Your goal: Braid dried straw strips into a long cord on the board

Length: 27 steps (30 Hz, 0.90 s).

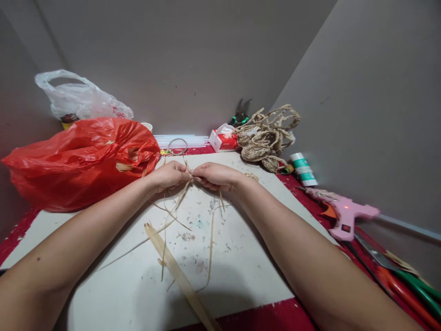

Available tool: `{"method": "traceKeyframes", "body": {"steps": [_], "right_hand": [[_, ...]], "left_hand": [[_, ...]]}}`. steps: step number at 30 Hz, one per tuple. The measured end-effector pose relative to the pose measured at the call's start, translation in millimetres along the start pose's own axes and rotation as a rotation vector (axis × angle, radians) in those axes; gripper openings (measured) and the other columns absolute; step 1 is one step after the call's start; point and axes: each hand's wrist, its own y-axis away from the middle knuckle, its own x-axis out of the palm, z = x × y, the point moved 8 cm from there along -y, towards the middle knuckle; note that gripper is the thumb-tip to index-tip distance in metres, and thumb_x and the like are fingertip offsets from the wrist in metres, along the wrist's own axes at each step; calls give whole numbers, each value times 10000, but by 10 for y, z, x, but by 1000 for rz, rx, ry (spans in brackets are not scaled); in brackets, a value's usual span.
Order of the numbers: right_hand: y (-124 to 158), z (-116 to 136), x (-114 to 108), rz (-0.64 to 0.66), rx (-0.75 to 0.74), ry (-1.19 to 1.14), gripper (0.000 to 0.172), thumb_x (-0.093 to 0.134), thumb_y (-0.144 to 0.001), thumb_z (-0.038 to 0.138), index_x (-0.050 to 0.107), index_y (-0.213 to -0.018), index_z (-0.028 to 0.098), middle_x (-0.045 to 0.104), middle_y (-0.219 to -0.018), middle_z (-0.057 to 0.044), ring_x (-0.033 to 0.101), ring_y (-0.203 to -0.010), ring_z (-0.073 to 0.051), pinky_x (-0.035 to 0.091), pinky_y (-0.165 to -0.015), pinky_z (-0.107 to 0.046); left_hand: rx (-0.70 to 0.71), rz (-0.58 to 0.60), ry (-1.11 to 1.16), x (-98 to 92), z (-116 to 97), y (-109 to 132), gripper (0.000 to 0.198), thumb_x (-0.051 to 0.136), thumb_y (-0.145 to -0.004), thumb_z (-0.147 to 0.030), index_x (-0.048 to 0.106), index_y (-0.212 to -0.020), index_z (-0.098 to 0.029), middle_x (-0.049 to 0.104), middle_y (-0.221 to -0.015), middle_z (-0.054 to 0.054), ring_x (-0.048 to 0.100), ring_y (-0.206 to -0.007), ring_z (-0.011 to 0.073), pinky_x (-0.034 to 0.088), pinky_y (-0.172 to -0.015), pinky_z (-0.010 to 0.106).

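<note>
The left hand point(169, 176) and the right hand point(215, 176) meet fingertip to fingertip above the speckled white work board point(241, 257). Both sets of fingers are pinched together on thin pale-tan dried straw strands point(182, 193), which hang below the fingertips and trail onto the board. A flat pale wooden strip point(179, 276) lies just beneath, nearer the person.

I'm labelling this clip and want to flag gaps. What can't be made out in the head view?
Head view:
1. Where the left hand and right hand pinch the straw strands: fingers hide the join.
2. Contents of the red bag: plastic covers nearly all.
3. The pliers: partly behind the twine bundle.
4. The long-handled cutters: cut off at the right edge.
</note>
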Motion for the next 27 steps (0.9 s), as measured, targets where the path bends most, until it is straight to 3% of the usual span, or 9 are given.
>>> {"method": "traceKeyframes", "body": {"steps": [5,9,16,21,25,27], "right_hand": [[2,28,0,-76,-27,-73,281,508,-763,180,358,-525,182,295,-396,66,203,-329,-38,108,-352,-207],[2,20,58,-93,-16,-39,252,505,-763,187,424,-525,170,272,-351,76,182,-305,-33,101,-341,-207],[-3,7,117,-148,-10,-173,301,514,-704,137,331,-469,180,274,-326,77,188,-290,-22,89,-326,-194],[9,-11,158,-70,19,-294,273,511,-713,121,360,-491,172,286,-322,77,190,-296,-26,107,-309,-167],[3,-35,205,50,41,-323,197,524,-743,132,456,-558,139,282,-355,86,180,-308,-21,121,-309,-148],[6,-40,218,106,53,-345,170,508,-774,140,497,-606,123,260,-374,95,159,-314,-18,113,-315,-142]], "left_hand": [[20,-36,-282,-96,-151,54,137,578,-730,-229,600,-636,-132,416,-460,-47,296,-390,43,198,-411,195],[45,-103,-584,-122,-303,120,152,542,-717,-208,600,-597,-136,484,-498,-24,381,-467,79,263,-466,201],[57,-321,-852,141,-378,314,85,566,-710,-207,600,-660,-147,603,-676,95,561,-725,212,346,-605,248],[62,-254,-750,325,-347,347,36,581,-684,-119,599,-681,-150,601,-673,111,583,-851,259,388,-657,253],[195,-164,-931,635,-388,476,173,593,-597,-35,532,-525,-180,519,-518,74,575,-671,240,361,-576,273],[240,-9,-1024,889,-395,626,280,622,-536,-23,431,-430,-199,445,-433,39,511,-516,196,309,-500,276]]}}
